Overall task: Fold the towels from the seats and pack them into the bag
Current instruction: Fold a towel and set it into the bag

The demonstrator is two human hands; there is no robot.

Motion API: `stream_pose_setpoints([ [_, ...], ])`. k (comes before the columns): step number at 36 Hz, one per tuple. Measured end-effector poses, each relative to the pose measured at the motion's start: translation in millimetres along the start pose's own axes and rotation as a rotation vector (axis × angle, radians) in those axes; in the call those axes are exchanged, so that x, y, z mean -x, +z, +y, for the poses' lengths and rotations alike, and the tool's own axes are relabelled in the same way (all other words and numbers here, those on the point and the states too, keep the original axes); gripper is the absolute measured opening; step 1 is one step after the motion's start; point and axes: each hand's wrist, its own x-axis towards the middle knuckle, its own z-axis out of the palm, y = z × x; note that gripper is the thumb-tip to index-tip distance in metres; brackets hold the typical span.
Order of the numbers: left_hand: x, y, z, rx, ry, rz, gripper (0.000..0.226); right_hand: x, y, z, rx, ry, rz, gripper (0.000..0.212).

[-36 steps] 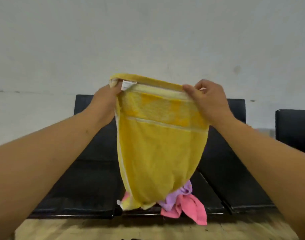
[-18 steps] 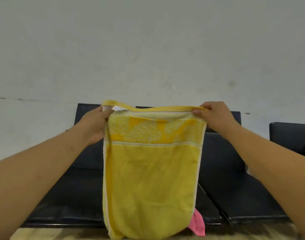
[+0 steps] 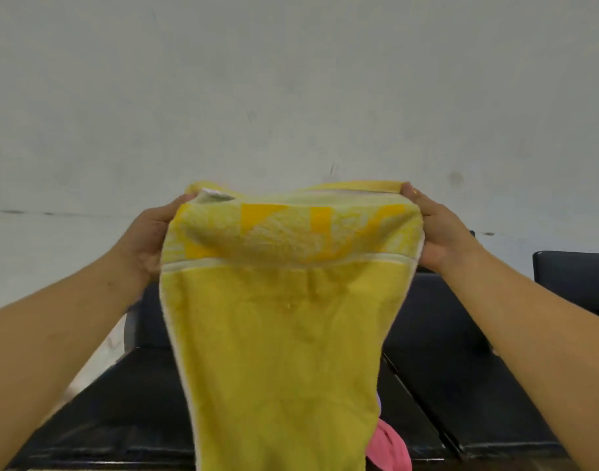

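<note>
**Holding a yellow towel (image 3: 281, 334) up by its top edge, mid-fold**

Pinching one top corner with the left hand (image 3: 148, 243) and the other with the right hand (image 3: 441, 239), both clamped onto the hem, so no slack grip on either side. Hanging straight down between the two hands, long axis vertical. Looks doubled over already, going by the two layers along the top. Drops out of view at the bottom, in front of the black seats (image 3: 121, 402). Pretty much level and equally near on both sides, so no obvious lead hand. Best guess for next: swinging one corner across to meet the other and halving it widthways. Also spotted a pink towel (image 3: 390, 447) poking out behind the lower right edge. No sign of the bag anywhere.
</note>
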Motion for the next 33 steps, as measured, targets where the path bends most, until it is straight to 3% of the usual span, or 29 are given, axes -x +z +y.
stream_pose_setpoints([
  [2,5,10,7,-0.023,-0.043,-0.053,0.03,-3,5,-1,0.064,0.128,-0.03,0.038],
  [4,-1,18,5,-0.143,-0.073,0.008,0.029,-8,11,4,0.29,0.212,0.014,0.034],
  [6,-8,21,1,-0.305,-0.053,0.231,0.049,-11,17,11,0.57,0.198,0.11,0.031],
  [9,-21,16,-5,-0.686,-0.025,0.524,0.027,-7,18,19,0.789,0.138,0.284,0.011],
  [12,-24,11,-13,-0.885,0.026,0.612,0.02,-3,16,26,0.801,0.098,0.375,0.016],
  [16,-19,17,-30,-0.91,0.049,0.583,0.014,7,21,38,0.718,0.097,0.361,0.013],
  [21,-14,37,-55,-0.859,0.026,0.439,0.008,15,46,60,0.691,0.122,0.28,0.006],
  [27,-7,63,-89,-0.946,0.095,0.212,0.007,32,72,96,0.689,0.086,0.182,0.015],
  [33,0,59,-111,-0.904,0.21,0.274,0.005,34,62,118,0.821,-0.033,0.246,0.013],
])
